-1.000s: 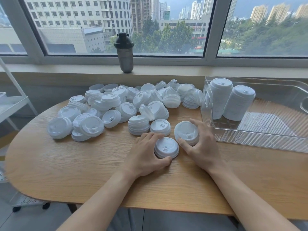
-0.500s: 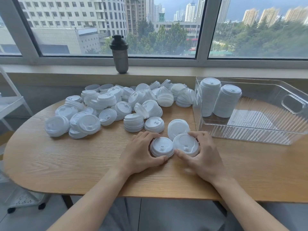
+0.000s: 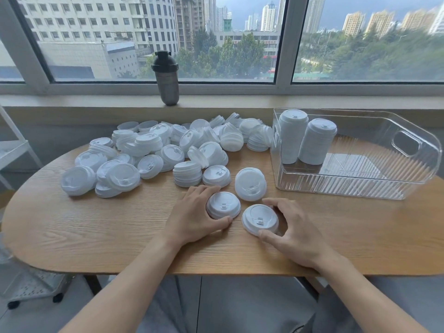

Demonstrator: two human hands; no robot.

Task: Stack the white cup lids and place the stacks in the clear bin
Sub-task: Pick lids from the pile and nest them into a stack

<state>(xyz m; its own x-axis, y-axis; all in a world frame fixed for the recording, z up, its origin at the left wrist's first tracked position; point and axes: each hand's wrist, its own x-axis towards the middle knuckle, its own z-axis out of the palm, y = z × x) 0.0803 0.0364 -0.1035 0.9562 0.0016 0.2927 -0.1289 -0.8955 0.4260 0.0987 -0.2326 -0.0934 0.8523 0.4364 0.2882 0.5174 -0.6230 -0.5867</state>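
Observation:
A big heap of white cup lids (image 3: 168,152) covers the back of the wooden table (image 3: 96,236). My left hand (image 3: 192,216) grips a short stack of lids (image 3: 223,205) by its side. My right hand (image 3: 293,230) pinches a single lid (image 3: 260,218) between thumb and fingers, just right of that stack. Another short stack (image 3: 250,183) sits tilted behind them. The clear bin (image 3: 360,188) stands at the right with two tall lid stacks (image 3: 292,138) (image 3: 317,140) in its left end.
A dark shaker bottle (image 3: 167,78) stands on the window sill behind the heap. A white shelf unit (image 3: 12,152) is off the table's left end. Small partial stacks (image 3: 187,173) (image 3: 216,176) lie just behind my left hand.
My right hand lifted one lid off the tilted stack and drew it toward me, now beside the left-hand stack. The left hand kept its grip on its stack.

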